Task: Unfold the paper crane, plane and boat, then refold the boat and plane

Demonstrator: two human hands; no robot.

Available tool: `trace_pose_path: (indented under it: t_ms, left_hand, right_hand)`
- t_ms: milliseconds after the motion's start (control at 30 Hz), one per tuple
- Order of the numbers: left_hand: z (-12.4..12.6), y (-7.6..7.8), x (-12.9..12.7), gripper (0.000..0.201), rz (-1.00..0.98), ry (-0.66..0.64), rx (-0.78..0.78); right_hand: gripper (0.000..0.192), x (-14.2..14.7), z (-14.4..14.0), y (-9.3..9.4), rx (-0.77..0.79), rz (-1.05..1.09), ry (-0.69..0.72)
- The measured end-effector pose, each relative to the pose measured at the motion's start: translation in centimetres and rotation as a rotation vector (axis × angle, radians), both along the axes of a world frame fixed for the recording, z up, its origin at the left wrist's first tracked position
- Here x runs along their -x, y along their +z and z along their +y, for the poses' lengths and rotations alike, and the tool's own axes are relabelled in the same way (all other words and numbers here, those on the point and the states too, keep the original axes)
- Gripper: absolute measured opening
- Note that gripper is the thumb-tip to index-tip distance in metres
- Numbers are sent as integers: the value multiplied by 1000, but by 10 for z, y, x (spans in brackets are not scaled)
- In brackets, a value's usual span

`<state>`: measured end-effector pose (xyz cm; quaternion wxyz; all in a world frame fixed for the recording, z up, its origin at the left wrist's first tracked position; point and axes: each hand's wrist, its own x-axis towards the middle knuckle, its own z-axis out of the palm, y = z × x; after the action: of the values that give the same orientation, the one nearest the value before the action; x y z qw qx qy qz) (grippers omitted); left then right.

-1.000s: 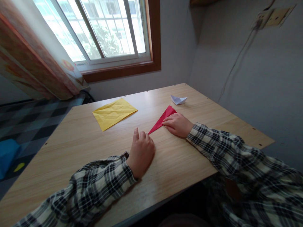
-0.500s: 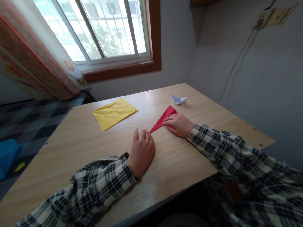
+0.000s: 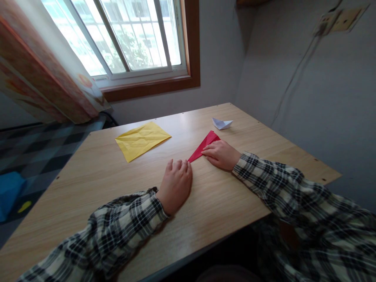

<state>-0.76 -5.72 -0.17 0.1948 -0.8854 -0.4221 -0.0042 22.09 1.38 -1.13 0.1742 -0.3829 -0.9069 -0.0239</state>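
A red folded paper (image 3: 205, 145), narrow and pointed at its near left end, lies on the wooden table. My right hand (image 3: 221, 154) is closed over its wider right part, fingers together and pressing it down. At the pointed end is my left hand (image 3: 176, 187), back upward, fingers bent and their tips at the paper's point. The very tip and my left thumb are hidden under the hand. Just beyond the red paper stands a small white paper boat (image 3: 222, 124).
A creased yellow paper sheet (image 3: 143, 140) lies flat at the table's back left. The wooden table (image 3: 96, 180) meets the wall near the window. Off its left side, a blue object (image 3: 11, 194) and a small yellow piece (image 3: 24, 206) rest on a checked surface.
My left hand has shifted very slightly, and a little more of the red paper's tip is covered. My right hand and the other papers have stayed put.
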Motion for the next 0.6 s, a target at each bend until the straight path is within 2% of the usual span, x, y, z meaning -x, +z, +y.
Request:
trace_pose_path:
  t_ms: [600]
  left_hand:
    - [4, 1, 2, 42, -30, -24, 36]
  right_hand:
    - [26, -1, 1, -2, -9, 38, 57]
